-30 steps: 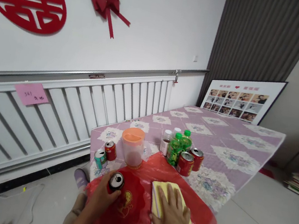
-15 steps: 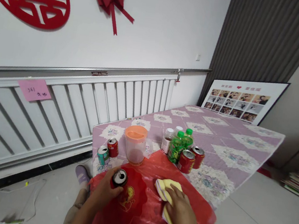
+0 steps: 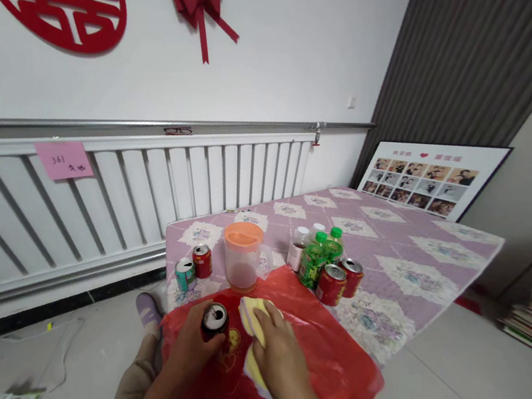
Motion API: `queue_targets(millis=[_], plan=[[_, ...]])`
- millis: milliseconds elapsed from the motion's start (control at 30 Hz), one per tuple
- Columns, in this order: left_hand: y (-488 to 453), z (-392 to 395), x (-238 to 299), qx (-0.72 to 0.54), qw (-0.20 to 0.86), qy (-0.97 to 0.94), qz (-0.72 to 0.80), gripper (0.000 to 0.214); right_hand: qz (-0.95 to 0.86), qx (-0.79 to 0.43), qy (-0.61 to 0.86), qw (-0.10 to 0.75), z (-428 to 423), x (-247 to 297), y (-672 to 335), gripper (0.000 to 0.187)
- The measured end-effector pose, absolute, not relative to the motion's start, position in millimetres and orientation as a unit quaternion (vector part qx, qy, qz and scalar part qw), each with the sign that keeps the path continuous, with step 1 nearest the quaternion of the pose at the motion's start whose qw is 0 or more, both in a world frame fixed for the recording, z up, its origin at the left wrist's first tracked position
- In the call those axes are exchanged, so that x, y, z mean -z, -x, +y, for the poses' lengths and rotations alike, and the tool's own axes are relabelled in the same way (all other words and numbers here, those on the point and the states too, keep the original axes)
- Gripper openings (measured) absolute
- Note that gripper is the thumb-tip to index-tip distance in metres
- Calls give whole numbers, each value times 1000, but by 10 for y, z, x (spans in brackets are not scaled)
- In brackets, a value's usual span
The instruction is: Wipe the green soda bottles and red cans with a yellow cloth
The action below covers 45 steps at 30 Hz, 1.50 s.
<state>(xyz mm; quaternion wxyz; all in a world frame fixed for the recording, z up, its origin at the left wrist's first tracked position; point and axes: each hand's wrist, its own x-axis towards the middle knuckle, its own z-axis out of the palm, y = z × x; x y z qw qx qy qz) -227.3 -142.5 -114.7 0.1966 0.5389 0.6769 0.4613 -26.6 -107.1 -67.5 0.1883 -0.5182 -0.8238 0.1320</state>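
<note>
My left hand [image 3: 194,340] is wrapped round a dark opened can [image 3: 215,319], which stands upright over a red tray [image 3: 231,379] with a gold heart pattern. A folded yellow cloth [image 3: 252,316] is bunched under my right hand [image 3: 277,350], just right of the can and pressed toward the tray. The fingers of my right hand curl over the cloth. Beneath everything lies a red plastic sheet [image 3: 329,347]. The lower part of the can is partly hidden by my left hand.
Beyond the tray stands a clear pitcher [image 3: 241,265] with an orange lid. A teal can [image 3: 185,274] and a red can [image 3: 202,261] are left of it. Two red cans [image 3: 332,285] and several bottles [image 3: 314,259] stand to the right on the patterned tablecloth [image 3: 388,243].
My right hand has slid left with the yellow cloth, from the red sheet to beside the can. My left hand keeps its grip on the can, nearly in place.
</note>
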Motion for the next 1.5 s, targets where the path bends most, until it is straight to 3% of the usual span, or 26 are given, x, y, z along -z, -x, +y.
queue_targets(millis=[533,1000,1500], plan=[[2267,-1397,1215,-496,176,-550,648,53,-867,-58,493,38,-1217,756,748,51],[2474,-1372,1051,-447,284,-581,617,69,-867,-44,491,70,-1129,655,659,53],[2672,-1269,846,-367,347,-636,584,87,-882,-32,469,23,-1150,890,707,50]])
